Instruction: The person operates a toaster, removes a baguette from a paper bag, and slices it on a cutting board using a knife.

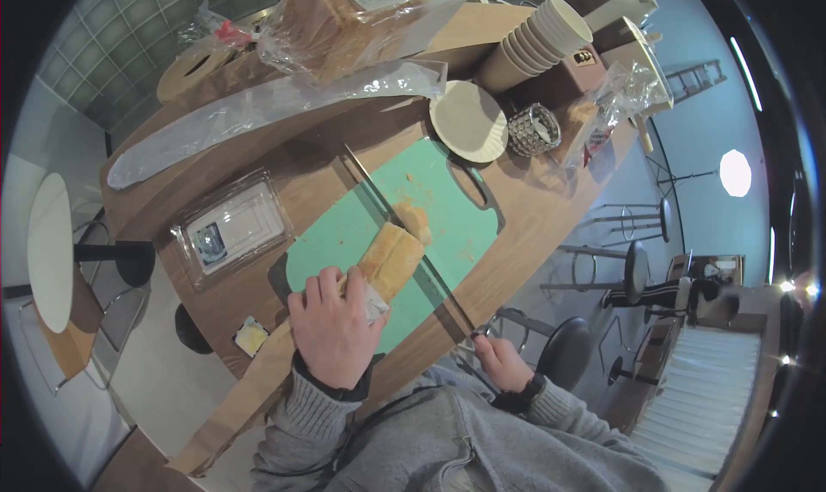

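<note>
Plainly, largest first.

Counter [533, 208]: wooden and crowded; the cutting board [344, 234] lies at its near edge, so a hard push could slide it toward the person.
Bread bag [344, 19]: at 12 o'clock from the board, a wrapped loaf well clear of the cut.
Cup stack [538, 40]: at 1 o'clock, lying on its side; a wide backswing could knock it.
Baguette [391, 255]: across the board's middle, a cut piece [416, 219] just beyond its end; it may roll if the grip loosens.
Left hand [335, 329]: closed over the loaf's near end, fingers close to the blade's path, so a slip could nick them.
Right hand [499, 363]: at 5 o'clock, gripping the knife [404, 234] by its handle.
Plate [469, 120]: at 1 o'clock, beside a glass holder [533, 129].
</note>
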Demonstrator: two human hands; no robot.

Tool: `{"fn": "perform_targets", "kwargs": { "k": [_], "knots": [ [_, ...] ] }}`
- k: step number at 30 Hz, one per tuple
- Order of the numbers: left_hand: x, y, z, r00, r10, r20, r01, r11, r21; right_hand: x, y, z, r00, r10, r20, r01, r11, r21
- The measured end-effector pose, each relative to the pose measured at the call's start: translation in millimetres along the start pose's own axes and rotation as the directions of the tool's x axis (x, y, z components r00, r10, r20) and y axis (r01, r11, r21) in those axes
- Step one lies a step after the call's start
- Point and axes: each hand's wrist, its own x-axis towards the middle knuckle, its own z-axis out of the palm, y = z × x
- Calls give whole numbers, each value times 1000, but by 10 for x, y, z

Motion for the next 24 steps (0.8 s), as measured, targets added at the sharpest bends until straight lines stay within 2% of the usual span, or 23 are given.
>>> {"fn": "perform_targets", "kwargs": {
  "k": [6, 9, 15, 21, 24],
  "knots": [
    [-7, 52, 3, 1000, -7, -13, 8, 999, 33, 59, -94, 22, 999, 5, 41, -7, 998, 57],
    [-2, 66, 22, 996, -62, -59, 61, 998, -19, 14, -75, -26, 1000, -16, -18, 16, 1000, -6],
    [-16, 66, 23, 996, -59, -60, 57, 998, -22, -331, 223, -128, 999, 27, -28, -29, 997, -75],
    [-14, 56, 18, 999, 45, -21, -45, 999, 1, -310, 249, -162, 997, 67, 23, -64, 990, -123],
    [-28, 61, 40, 997, 81, -21, -80, 997, 10, -118, 174, -101, 1000, 8, 10, -7, 997, -77]
  ]
}}
